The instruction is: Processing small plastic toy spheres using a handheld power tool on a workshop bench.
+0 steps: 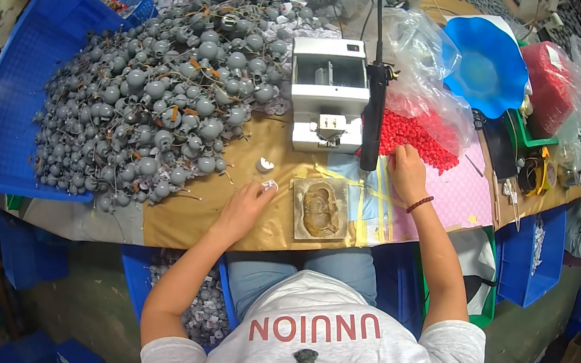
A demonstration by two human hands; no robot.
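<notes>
Left hand (pixel 247 201) pinches small white cap (pixel 269 185) in closed fingers, on desk (pixel 250 148) beside brown mould block (pixel 320 209). Right hand (pixel 408 169) digs in red bead pile (pixel 421 138); grip unclear. Huge grey part heap (pixel 158 98) unprocessed; work looks early.

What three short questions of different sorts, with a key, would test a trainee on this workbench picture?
1. True or false: the right hand rests at the heap of small red plastic pieces.
2. What does the left hand hold? A) small white part B) scissors C) blue bowl
3. Which side of the white benchtop machine holds the pile of grey round-headed parts?

Key: 1 true; 2 A; 3 the person's left.
</notes>
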